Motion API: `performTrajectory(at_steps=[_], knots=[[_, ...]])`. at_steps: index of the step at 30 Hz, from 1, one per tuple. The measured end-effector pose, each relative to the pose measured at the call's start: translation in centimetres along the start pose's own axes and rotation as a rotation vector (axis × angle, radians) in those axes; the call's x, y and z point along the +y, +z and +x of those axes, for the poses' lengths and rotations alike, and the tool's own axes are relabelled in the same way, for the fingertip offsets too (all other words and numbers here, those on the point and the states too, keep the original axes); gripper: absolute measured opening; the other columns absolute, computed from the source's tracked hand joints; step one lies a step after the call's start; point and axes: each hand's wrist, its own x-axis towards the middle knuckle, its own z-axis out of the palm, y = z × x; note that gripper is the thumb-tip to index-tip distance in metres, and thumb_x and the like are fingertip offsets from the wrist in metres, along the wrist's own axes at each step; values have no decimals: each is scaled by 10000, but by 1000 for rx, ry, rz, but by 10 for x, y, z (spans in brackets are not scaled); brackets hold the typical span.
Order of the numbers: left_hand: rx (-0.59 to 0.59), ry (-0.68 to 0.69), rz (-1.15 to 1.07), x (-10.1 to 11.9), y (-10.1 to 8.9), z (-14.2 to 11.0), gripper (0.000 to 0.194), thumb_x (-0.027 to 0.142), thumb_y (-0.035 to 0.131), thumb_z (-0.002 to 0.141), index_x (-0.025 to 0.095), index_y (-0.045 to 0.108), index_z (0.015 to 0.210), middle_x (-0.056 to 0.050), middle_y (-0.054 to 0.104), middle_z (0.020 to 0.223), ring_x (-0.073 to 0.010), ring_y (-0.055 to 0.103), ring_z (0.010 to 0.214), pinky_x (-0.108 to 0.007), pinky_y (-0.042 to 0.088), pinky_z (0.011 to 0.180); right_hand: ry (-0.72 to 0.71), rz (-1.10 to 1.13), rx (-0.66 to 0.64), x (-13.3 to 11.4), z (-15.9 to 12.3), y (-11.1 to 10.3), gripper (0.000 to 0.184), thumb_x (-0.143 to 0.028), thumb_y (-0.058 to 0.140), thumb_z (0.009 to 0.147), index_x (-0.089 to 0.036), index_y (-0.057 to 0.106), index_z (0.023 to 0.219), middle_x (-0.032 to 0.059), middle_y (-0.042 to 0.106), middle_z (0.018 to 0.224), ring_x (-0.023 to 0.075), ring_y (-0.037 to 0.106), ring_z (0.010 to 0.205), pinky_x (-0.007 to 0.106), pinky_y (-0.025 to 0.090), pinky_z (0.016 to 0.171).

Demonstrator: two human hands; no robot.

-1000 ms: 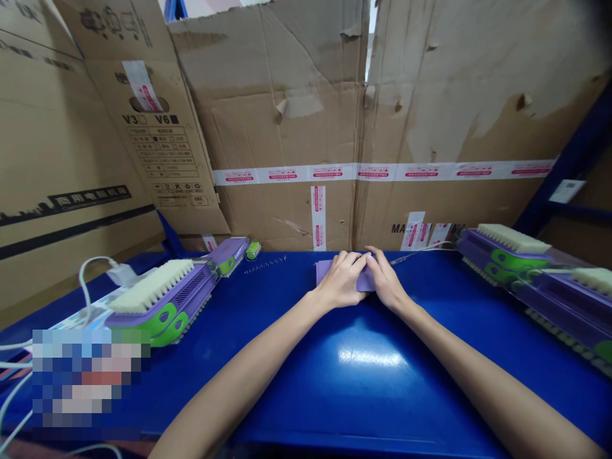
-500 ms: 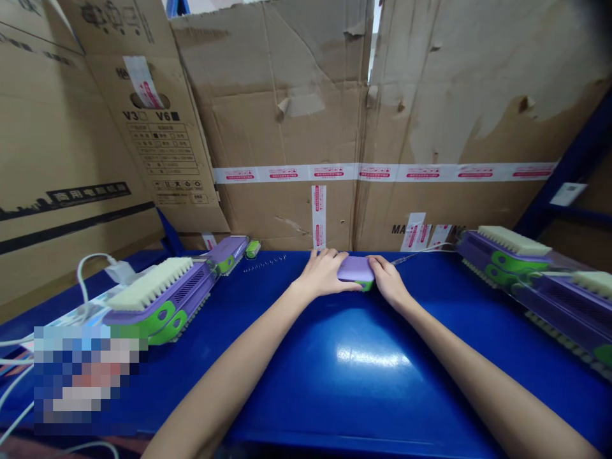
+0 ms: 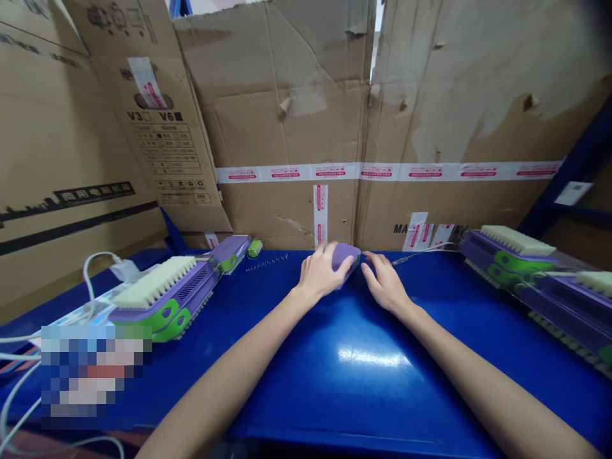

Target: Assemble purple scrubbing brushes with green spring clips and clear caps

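My left hand (image 3: 319, 271) grips a purple casing with a green edge (image 3: 345, 256), thumb on the near side and fingers over the far side. The casing is tilted above the blue table (image 3: 306, 376). Just to its right, my right hand (image 3: 384, 278) has its fingers apart and holds nothing. Beyond the right fingertips lies a thin screwdriver-like tool (image 3: 401, 260) with a pale cable. Left of my left hand, several small screws (image 3: 268, 262) lie in a row.
At left stand purple-and-green brush units with cream bristles (image 3: 167, 296), a smaller purple unit (image 3: 230, 252) and a small green piece (image 3: 255, 248). More brush units (image 3: 509, 255) stand at right. White cables (image 3: 19, 389) run along the left. Cardboard (image 3: 287, 127) walls the back.
My left hand has turned and tipped the purple casing up. My right hand has let go of it and sits slightly apart.
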Motion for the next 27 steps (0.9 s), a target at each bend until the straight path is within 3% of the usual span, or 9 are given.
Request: performTrajectory(at_steps=[3, 5, 9, 12, 16, 21, 23, 25, 27], knots=[[46, 100, -54, 6, -3, 0, 441, 476, 336, 899, 200, 480, 1211, -80, 558, 1215, -203, 555, 1061, -312, 448, 881, -120, -57, 47, -3, 0, -6, 412, -392, 353, 900, -174, 475, 1228, 139, 530, 1156, 260, 483, 1083, 436, 397, 931], [22, 74, 30, -2, -4, 3, 412, 444, 304, 914, 196, 488, 1188, -81, 583, 1157, -202, 569, 1017, -312, 453, 850, -203, -88, 44, -8, -1, -13, 427, -394, 373, 894, -162, 474, 1237, 147, 520, 1169, 264, 474, 1090, 430, 394, 930], [-98, -127, 373, -41, -3, 7, 323, 266, 348, 891, 151, 501, 1152, -134, 588, 1063, -252, 536, 1019, -357, 438, 818, -404, -142, -72, -19, -2, -22, 408, -387, 438, 866, -149, 529, 1184, 145, 548, 1176, 268, 484, 1076, 416, 398, 893], [-193, -219, 555, -70, 0, 6, 337, 119, 410, 806, 95, 518, 1124, -180, 556, 1067, -297, 498, 1037, -412, 411, 826, -475, -174, -152, -25, -1, -20, 368, -377, 455, 856, -149, 580, 1117, 135, 595, 1123, 258, 518, 1021, 410, 403, 859], [-232, -125, 589, -87, 5, 4, 345, 66, 398, 790, 105, 535, 1104, -170, 525, 1079, -292, 481, 1029, -406, 392, 814, -394, -206, -152, -20, 0, -11, 333, -337, 398, 895, -185, 592, 1118, 110, 613, 1155, 243, 526, 1071, 413, 386, 896], [-256, -4, 556, -85, 5, 5, 356, 69, 404, 795, 120, 539, 1120, -167, 526, 1066, -283, 467, 1039, -385, 378, 825, -234, -369, 10, -8, 0, -5, 325, -290, 383, 898, -199, 594, 1129, 111, 574, 1224, 276, 484, 1137, 452, 359, 933], [-184, -61, 589, -82, 1, 5, 312, 104, 407, 809, 104, 558, 1082, -184, 524, 1057, -300, 463, 1049, -406, 378, 831, -218, -409, 50, -7, 0, -7, 334, -299, 395, 890, -190, 583, 1143, 130, 559, 1226, 288, 474, 1130, 456, 368, 917], [-126, -224, 647, -78, -4, 7, 274, 139, 428, 808, 75, 574, 1030, -210, 523, 1045, -321, 485, 1029, -422, 404, 791, -225, -413, 63, -8, 0, -8, 342, -297, 397, 884, -188, 571, 1157, 139, 559, 1208, 291, 471, 1116, 454, 380, 894], [-150, -425, 674, -74, -8, 8, 281, 157, 450, 799, 49, 570, 1028, -229, 530, 1025, -323, 540, 955, -413, 446, 698, -245, -402, 56, -10, 0, -9, 346, -285, 396, 879, -191, 563, 1168, 141, 559, 1194, 291, 468, 1105, 450, 385, 877]])
